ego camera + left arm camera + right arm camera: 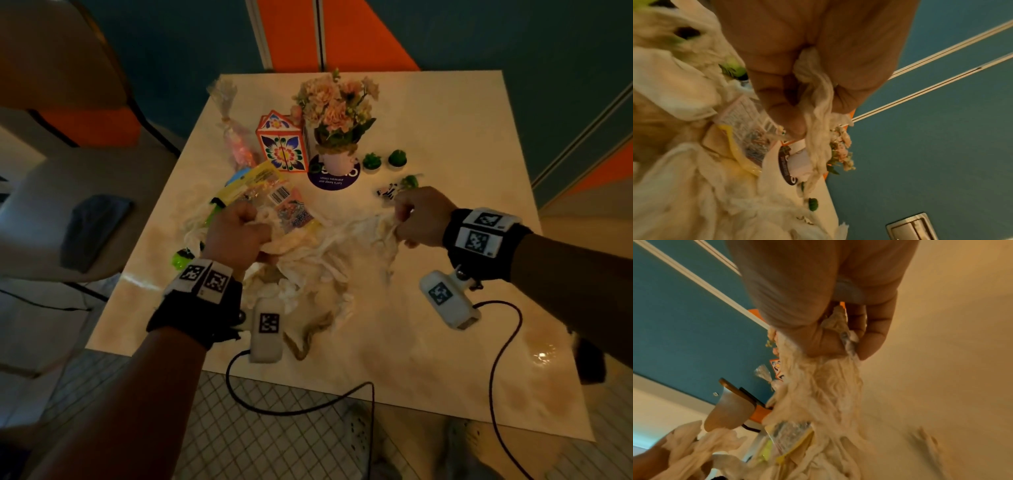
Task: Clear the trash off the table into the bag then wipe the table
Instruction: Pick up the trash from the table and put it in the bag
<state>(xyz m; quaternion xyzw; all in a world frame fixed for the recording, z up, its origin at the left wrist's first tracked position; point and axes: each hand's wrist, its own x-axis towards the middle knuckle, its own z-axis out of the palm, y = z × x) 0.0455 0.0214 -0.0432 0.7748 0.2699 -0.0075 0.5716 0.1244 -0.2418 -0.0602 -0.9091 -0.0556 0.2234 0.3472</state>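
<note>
The bag (308, 260) lies crumpled mid-table (445, 137), stretched between both fists; the left hand (236, 236) grips one handle, the right hand (423, 216) the other; the wrappers (274, 198) sit just beyond the left hand, nearer it.

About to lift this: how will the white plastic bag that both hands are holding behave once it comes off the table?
The white plastic bag looks thin and crumpled, so it will likely sag floppily between the left hand and right hand. It probably weighs little. The snack wrapper at its mouth might slide.
</note>
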